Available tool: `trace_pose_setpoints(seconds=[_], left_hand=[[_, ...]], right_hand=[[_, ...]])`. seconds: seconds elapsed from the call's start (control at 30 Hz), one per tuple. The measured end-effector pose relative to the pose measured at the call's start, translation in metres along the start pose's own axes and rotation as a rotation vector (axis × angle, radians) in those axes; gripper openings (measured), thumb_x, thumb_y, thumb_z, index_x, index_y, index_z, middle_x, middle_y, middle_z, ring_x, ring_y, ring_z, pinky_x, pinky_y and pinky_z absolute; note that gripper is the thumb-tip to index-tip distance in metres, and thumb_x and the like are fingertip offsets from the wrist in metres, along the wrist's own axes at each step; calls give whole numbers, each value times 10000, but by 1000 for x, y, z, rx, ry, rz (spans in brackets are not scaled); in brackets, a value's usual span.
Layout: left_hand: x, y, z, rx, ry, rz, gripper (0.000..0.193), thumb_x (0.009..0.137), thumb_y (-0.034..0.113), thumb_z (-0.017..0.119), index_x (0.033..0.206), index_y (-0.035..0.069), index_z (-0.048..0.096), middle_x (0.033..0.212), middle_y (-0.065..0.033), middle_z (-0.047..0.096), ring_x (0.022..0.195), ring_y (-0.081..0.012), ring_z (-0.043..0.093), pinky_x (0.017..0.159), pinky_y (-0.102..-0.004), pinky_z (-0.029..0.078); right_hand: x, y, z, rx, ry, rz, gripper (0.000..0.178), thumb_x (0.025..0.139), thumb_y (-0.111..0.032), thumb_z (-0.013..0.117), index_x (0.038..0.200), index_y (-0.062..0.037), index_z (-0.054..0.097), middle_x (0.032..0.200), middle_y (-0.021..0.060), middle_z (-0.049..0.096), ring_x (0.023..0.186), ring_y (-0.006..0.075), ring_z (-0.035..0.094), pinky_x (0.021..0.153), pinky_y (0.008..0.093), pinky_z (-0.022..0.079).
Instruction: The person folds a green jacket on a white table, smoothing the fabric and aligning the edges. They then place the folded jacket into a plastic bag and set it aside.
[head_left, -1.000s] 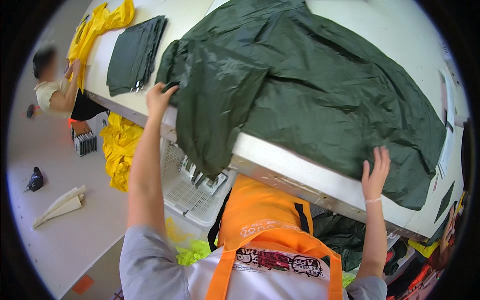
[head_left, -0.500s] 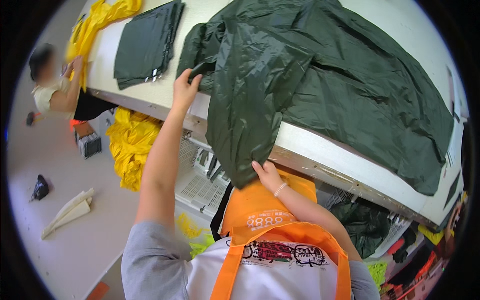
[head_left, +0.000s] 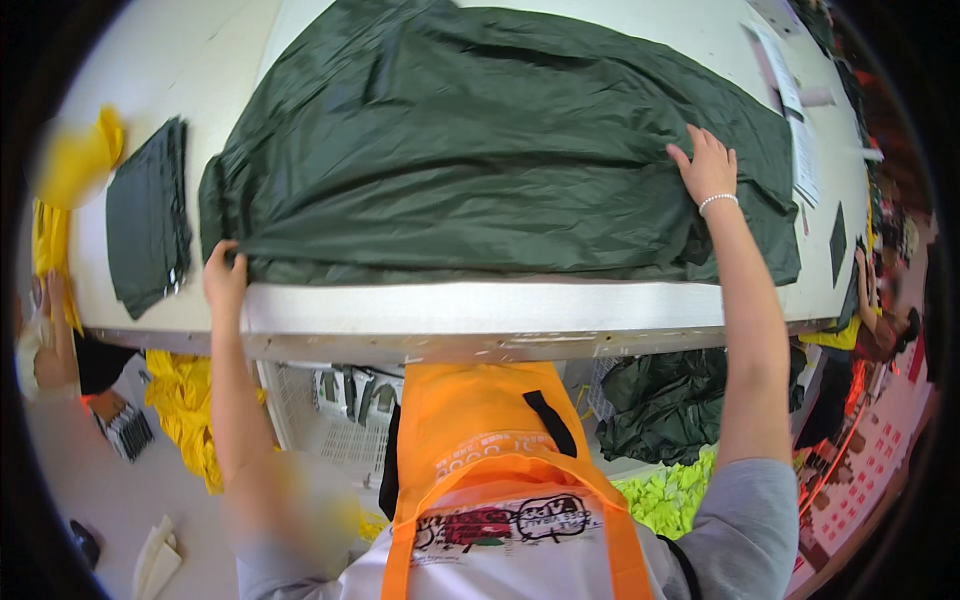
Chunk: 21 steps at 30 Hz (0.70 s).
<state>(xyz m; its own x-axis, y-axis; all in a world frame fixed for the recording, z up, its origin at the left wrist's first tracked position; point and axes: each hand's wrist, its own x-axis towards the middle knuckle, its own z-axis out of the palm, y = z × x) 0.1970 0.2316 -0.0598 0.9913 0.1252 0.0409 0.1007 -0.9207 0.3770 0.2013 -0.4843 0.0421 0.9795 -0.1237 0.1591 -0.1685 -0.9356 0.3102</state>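
Observation:
A large piece of thin, shiny dark green fabric [head_left: 480,170] lies wrinkled across the white table [head_left: 480,308], its near edge roughly parallel to the table's front. At its near left corner, my left hand [head_left: 226,275] pinches the fabric between thumb and fingers. My right hand [head_left: 708,165] rests on the right part of the fabric, fingers stretched out and palm down. Beyond my left hand, a stack of folded dark green pieces [head_left: 148,215] stands on the table.
Yellow fabric [head_left: 185,400] hangs in a heap below the table at left. White plastic baskets [head_left: 345,435], dark green fabric [head_left: 660,405] and lime-green fabric [head_left: 675,495] sit underneath. Papers [head_left: 785,90] lie at the right. Other people work at both table ends.
My right hand has moved from the table's front edge onto the fabric at right. The hanging fabric now lies spread on the table. My left hand is at its left corner; my view has turned.

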Motion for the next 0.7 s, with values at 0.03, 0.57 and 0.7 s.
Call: trace_pose_setpoints(seconds=[0.03, 0.57, 0.7], left_hand=[[-2, 21, -14, -60, -39, -5, 390, 737, 99, 603, 1127, 88, 598, 1003, -162, 648, 900, -314, 620, 774, -370, 481], [22, 303, 118, 172, -121, 521, 676, 855, 470, 557, 1445, 238, 323, 1540, -19, 205, 1412, -302, 171, 1102, -570, 132], [20, 290, 77, 77, -133, 546, 677, 838, 397, 599, 1429, 175, 354, 1525, -45, 246, 1404, -321, 186, 1108, -544, 135]], right_hand=[[-1, 13, 6, 132, 93, 39, 529, 877, -486, 551, 1211, -76, 563, 1235, 160, 546, 1147, 311, 508, 985, 465, 383], [-99, 93, 58, 805, -52, 447, 246, 952, -211, 499, 836, 0, 548, 721, 210, 560, 640, 363, 518, 648, 390, 453], [-69, 90, 22, 840, 165, 360, 262, 917, -101, 520, 1154, 9, 535, 1157, 176, 555, 1042, 319, 536, 900, 366, 420]])
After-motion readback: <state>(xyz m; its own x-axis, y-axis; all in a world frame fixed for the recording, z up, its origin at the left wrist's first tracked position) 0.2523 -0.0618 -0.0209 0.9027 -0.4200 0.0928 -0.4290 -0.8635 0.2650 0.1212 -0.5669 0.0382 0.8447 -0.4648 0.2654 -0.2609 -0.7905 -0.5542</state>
